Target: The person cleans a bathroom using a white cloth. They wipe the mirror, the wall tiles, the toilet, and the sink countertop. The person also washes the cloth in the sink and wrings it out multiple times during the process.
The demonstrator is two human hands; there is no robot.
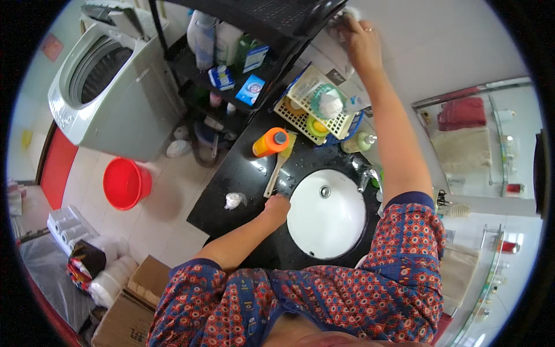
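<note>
My right hand (361, 43) is stretched up to the pale wall beside the black shelf's top. Its fingers are closed on a crumpled whitish wad (346, 16), pressed against the wall; I cannot tell its material. My left hand (277, 208) rests, curled, on the black counter at the left rim of the white round sink (326, 231). Anything inside its fingers is hidden. Just beyond it lies a brush (274, 176) with a pale handle, its far end beside an orange bottle (270, 143) with a grey cap. Left of that hand sits a small crumpled white wad (234, 200).
A cream basket (303, 118), a pump bottle (358, 142) and a faucet (369, 178) stand around the sink's far side. The black shelf (283, 17) holds bottles and boxes. On the left are a washing machine (133, 92), a red bucket (127, 183) and cardboard boxes (130, 309).
</note>
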